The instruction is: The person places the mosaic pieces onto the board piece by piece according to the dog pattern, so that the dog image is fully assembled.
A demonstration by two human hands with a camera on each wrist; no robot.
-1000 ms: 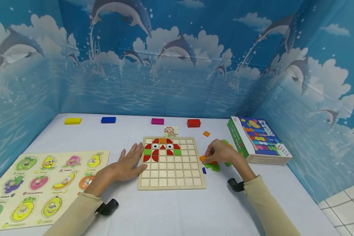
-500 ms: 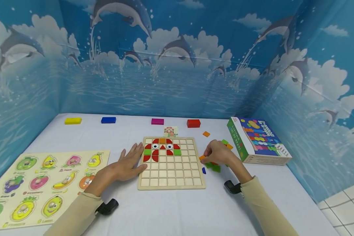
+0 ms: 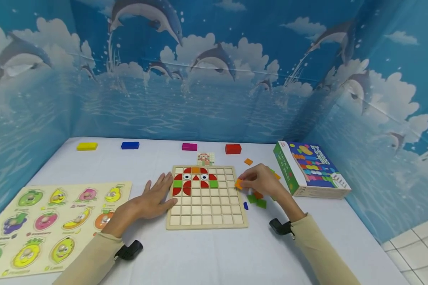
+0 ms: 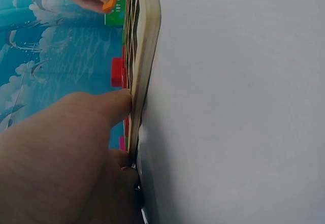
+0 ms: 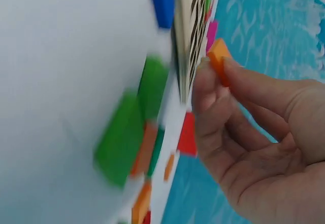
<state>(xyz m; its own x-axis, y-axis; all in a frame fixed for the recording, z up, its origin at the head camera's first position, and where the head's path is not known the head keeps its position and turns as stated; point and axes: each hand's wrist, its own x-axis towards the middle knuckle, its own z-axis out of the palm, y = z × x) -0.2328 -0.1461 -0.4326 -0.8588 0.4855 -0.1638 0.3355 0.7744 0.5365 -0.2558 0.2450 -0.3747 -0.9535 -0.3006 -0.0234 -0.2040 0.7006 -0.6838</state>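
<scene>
My right hand [image 3: 260,181] pinches an orange tile [image 5: 219,61] between thumb and fingertips, at the right edge of a wooden grid board [image 3: 207,209]. With its fingers straight, my left hand [image 3: 151,202] rests against the board's left edge, the thumb on the rim. In the board's upper left cells lie red quarter-round tiles [image 3: 186,191], two green squares [image 3: 213,184], an orange square [image 3: 195,170], a red triangle [image 3: 195,178] and two round eye tiles [image 3: 204,177]. Below the right hand, loose green tiles [image 3: 261,203] and a blue piece [image 3: 246,206] lie on the table.
A small pattern card [image 3: 205,158] lies behind the board. Yellow, blue, magenta and red blocks [image 3: 233,149] line the back. A game box [image 3: 312,170] stands at right, a fruit puzzle board [image 3: 57,225] at left. One orange tile [image 3: 248,162] lies apart at the back.
My right hand has lifted the orange tile from the loose pile and moved it left to the board's right edge. The left hand has stayed in place.
</scene>
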